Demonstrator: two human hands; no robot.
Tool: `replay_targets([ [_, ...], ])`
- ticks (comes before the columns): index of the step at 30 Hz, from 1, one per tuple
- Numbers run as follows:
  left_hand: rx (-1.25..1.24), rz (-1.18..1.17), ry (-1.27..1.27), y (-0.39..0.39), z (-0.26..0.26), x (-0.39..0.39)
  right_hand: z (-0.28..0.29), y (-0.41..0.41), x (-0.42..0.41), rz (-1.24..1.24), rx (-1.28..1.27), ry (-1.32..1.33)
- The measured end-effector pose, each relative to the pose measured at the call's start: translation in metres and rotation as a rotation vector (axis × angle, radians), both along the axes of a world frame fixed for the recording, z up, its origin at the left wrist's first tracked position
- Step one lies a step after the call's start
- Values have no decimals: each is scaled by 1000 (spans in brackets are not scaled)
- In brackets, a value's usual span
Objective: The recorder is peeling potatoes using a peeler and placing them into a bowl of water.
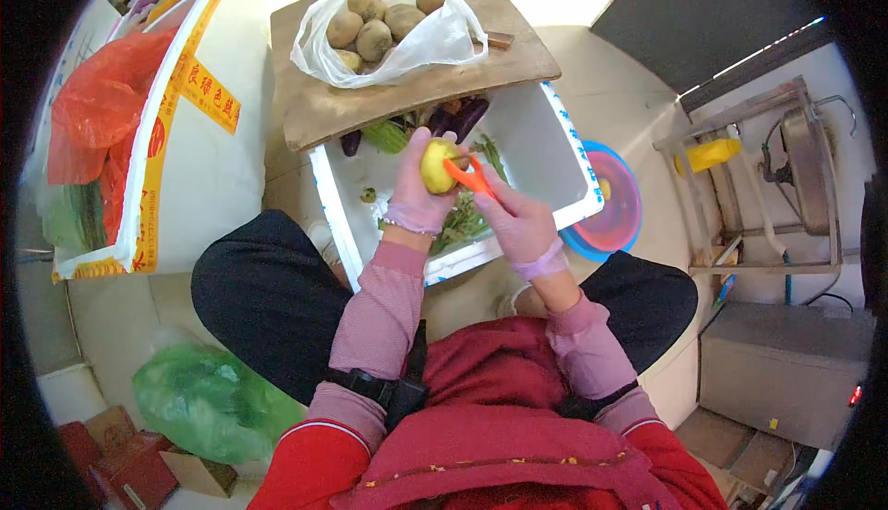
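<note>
My left hand, in a thin clear glove, holds a largely peeled yellow potato above an open white foam box. An orange peeler is gripped in my gloved right hand, its head against the potato's right side. A darker patch shows there, partly covered by the tool. Inside the box below lie green leafy scraps, dark purple eggplants and a pale green gourd-like vegetable. The lower parts of the box are partly hidden by my hands.
A wooden board covers the box's far end and carries a white plastic bag of unpeeled potatoes. Right of the box stand nested pink and blue basins. A tall foam box rises at left; a green plastic bag lies lower left.
</note>
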State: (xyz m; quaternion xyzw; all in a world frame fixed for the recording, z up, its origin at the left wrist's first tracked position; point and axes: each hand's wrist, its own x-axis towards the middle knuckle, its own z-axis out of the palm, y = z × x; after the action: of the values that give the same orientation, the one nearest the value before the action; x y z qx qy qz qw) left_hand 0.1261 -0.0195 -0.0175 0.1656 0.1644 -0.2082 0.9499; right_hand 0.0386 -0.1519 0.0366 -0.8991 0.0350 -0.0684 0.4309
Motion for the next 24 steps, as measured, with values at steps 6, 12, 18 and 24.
replay_targets([
  [6,228,32,-83,2,-17,4,13,24,11,26,-304,-4],
  [12,273,22,-53,8,-24,2,-39,33,-42,0,-91,99],
  [18,-76,-64,49,10,-11,2,-17,0,-15,-167,335,142],
  [24,63,-68,-52,7,-11,-1,6,19,19,26,-118,-29],
])
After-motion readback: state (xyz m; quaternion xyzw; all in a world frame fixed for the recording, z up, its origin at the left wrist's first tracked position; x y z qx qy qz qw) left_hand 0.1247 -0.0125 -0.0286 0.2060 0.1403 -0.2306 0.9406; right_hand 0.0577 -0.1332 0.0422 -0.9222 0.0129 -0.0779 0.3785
